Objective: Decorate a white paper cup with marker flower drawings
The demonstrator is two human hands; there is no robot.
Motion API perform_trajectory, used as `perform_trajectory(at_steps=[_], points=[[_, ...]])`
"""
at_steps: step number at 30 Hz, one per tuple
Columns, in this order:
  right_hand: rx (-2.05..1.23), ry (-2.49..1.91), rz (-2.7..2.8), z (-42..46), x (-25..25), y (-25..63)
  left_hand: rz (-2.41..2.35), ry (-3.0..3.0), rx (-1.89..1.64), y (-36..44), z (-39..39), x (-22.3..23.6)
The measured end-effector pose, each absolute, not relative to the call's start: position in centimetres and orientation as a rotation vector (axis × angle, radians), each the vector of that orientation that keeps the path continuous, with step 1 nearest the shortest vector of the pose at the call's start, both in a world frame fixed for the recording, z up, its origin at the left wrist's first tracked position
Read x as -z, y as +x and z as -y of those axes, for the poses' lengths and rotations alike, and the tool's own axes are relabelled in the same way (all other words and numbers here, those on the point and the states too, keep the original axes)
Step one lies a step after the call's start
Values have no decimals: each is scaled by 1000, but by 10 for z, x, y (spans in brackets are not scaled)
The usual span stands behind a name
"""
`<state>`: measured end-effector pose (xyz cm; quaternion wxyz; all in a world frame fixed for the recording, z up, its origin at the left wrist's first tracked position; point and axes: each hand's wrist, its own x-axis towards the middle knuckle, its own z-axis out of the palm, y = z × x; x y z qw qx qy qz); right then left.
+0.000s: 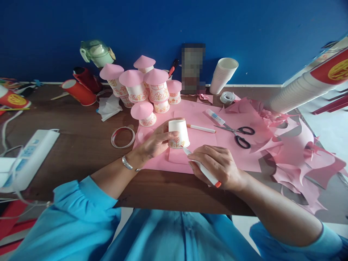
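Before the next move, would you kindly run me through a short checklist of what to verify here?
1. Left hand steadies the white cup: ok.
2. Right hand holds the pen, tip at the cup's lower edge: ok.
3. Scissors away from both hands: ok, lying on the pink paper.
4. White-and-blue tube closed: cannot tell.
5. Cut pink scraps tidied: not ok, strewn at the right.

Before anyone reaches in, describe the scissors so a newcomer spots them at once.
Find the large pink sheet on the brown table. Toward its right side, near the white pen and blue-and-white tube, lie the scissors. Unlike those neighbours, they have black looped handles.
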<state>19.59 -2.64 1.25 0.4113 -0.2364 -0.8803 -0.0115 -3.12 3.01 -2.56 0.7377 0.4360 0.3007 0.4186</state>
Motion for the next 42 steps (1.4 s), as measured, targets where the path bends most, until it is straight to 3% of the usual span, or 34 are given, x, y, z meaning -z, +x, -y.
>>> perform_trajectory(at_steps=[42], points=[[15,-613,2199,26,-14,197,-684,1194,-1025,-40,-33,40]])
